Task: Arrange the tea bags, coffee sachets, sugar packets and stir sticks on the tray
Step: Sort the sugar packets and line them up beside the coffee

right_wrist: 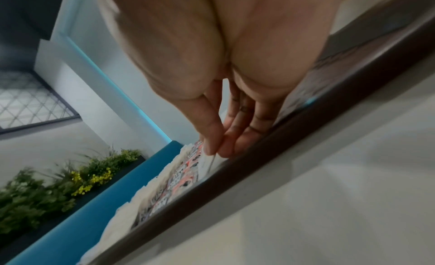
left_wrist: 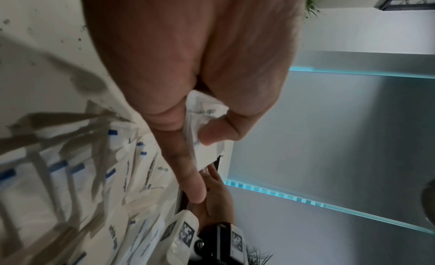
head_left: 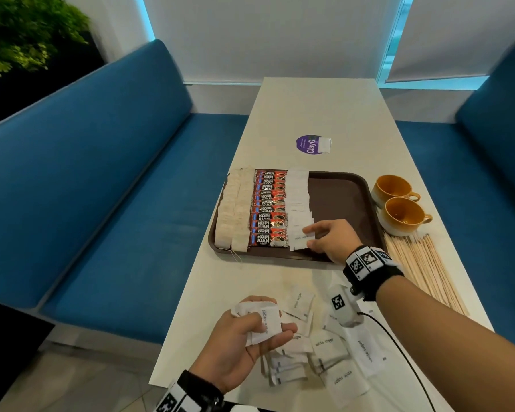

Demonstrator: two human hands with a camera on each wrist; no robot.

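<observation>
**Tray ahead, loose stock near you**

Your tray (head_left: pixel 339 185) sits at 12 o'clock: tea bags (head_left: pixel 234 209) at its 9, coffee sachets (head_left: pixel 269 208) beside them, sugar packets (head_left: pixel 299 200) next. Cups (head_left: pixel 399 203) and stir sticks (head_left: pixel 422 269) lie at 2; loose sugar packets (head_left: pixel 327 349) at 6.

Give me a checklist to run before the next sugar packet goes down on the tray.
1. Right hand has let go of the sugar packet at the row's near end: not ok, pinching it.
2. Left hand holds spare packets: ok.
3. Bare tray floor beside the row: ok.
4. Stir sticks on the tray: not ok, on the table.
5. Row straightness: cannot tell.
</observation>
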